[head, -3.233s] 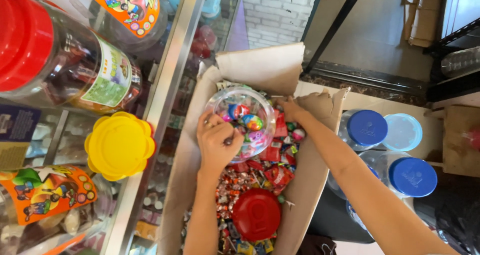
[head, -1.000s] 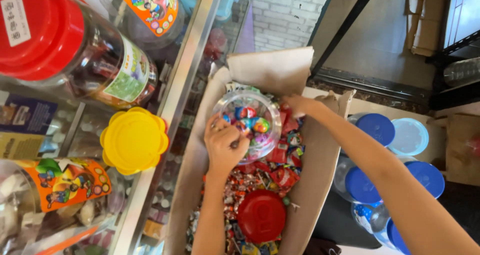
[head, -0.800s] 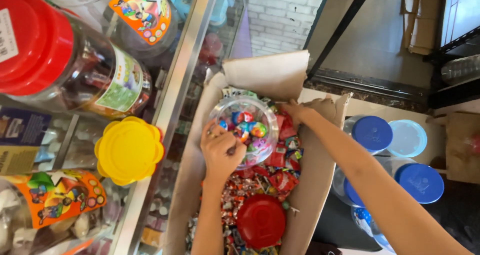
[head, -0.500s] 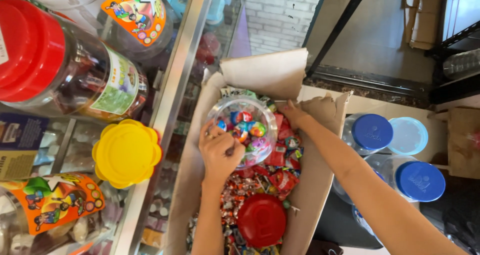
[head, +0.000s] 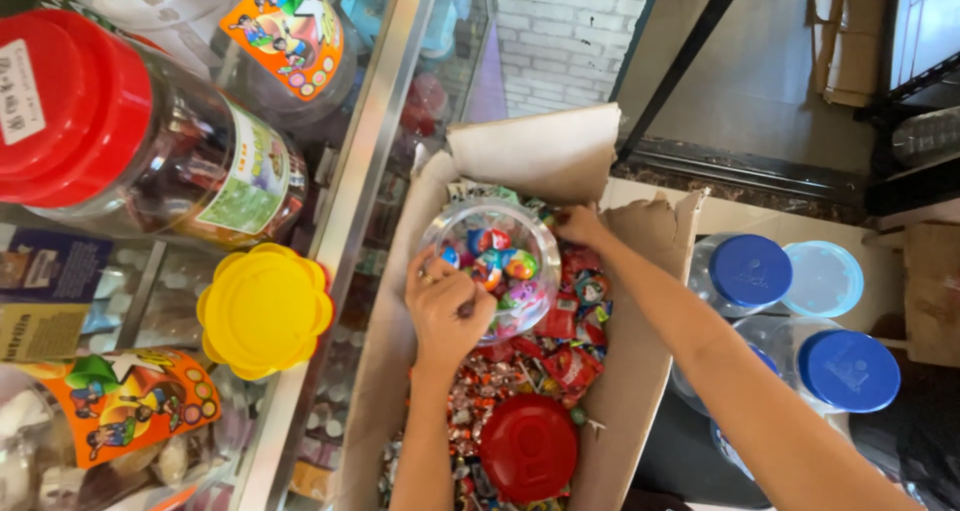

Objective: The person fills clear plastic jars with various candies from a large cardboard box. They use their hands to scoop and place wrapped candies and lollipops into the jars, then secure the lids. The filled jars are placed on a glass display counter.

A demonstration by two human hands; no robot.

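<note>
Your left hand (head: pixel 445 306) has edged down the near rim of the clear round plastic jar (head: pixel 492 268), fingers clenched at 7 o'clock; your right hand (head: pixel 578 224) grips its 2 o'clock side, inside the cardboard box (head: pixel 620 391).

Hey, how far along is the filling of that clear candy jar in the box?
Done: the clear jar is open, its red lid lying on the sweets, and colourful candies already sit inside. In hand: the left hand is at the jar's mouth while the right hand steadies its far side. Left: many loose wrapped sweets remain in the cardboard box, and the lid is not on.
</note>
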